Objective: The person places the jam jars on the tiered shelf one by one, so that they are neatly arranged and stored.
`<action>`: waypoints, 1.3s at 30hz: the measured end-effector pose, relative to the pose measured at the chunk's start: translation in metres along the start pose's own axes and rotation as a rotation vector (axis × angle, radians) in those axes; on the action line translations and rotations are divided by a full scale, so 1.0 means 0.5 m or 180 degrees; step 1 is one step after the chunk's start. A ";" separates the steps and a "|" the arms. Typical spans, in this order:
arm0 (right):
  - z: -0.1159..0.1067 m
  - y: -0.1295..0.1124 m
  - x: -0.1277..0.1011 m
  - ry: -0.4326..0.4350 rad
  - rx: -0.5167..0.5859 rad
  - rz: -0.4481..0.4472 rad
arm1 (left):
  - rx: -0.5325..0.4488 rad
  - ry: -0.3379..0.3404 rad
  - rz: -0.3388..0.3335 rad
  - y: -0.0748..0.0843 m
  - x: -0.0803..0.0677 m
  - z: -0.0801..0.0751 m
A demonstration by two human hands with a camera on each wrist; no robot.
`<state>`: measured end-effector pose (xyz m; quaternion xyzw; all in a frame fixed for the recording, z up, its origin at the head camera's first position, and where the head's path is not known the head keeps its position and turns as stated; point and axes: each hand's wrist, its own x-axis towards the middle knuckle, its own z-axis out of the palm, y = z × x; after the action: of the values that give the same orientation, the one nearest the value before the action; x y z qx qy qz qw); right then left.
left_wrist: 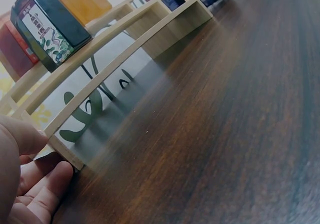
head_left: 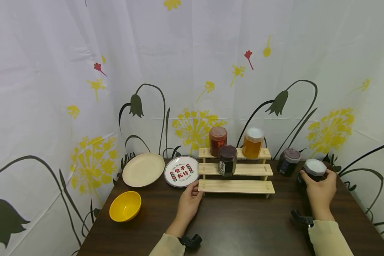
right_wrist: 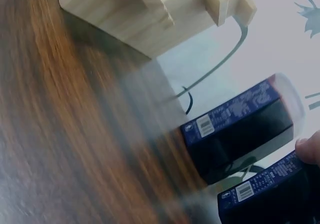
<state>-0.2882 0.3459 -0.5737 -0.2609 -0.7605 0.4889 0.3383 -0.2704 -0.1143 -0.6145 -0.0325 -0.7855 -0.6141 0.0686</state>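
The right hand [head_left: 320, 192] is gripping a dark jar with a white lid [head_left: 313, 171], fingers curled round its shoulder and thumb on the left side, at the right end of the dark wooden table [head_left: 243, 224]. A second dark jar [head_left: 288, 161], purple-lidded, is standing just to its left and slightly farther back, near but apart. The left hand [head_left: 189, 202] is resting by the near left corner of the wooden step rack [head_left: 236, 186], fingers relaxed and straight, fingertips touching the bottom step's end (the left wrist view is showing them right at the corner).

On the rack, a black-lidded jar [head_left: 228, 160] is sitting on the middle step, with a red jar [head_left: 218, 140] and an amber jar [head_left: 252, 143] on the top one. To handle the held jar well, I'd judge the grip is needing to stay low and firm, lifting straight up clear of its neighbour while the left hand is steadying the rack. A cream plate [head_left: 143, 170], a printed plate [head_left: 181, 171] and a yellow bowl [head_left: 125, 206] are lying on the left.
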 end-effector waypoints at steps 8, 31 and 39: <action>-0.006 -0.043 -0.013 0.0154 0.0086 -0.0311 | -0.0027 0.0006 -0.0001 0.002 0.002 0.002; 0.018 -0.149 -0.093 -0.0206 0.0315 -0.0933 | -0.0006 0.0008 0.0002 0.000 0.002 0.001; 0.057 -0.174 -0.128 -0.0495 0.0389 -0.0954 | 0.0034 -0.0010 -0.0047 0.000 0.000 0.000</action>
<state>-0.2750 0.2495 -0.5187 -0.0849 -0.7837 0.4971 0.3628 -0.2706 -0.1142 -0.6144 -0.0273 -0.7891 -0.6104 0.0630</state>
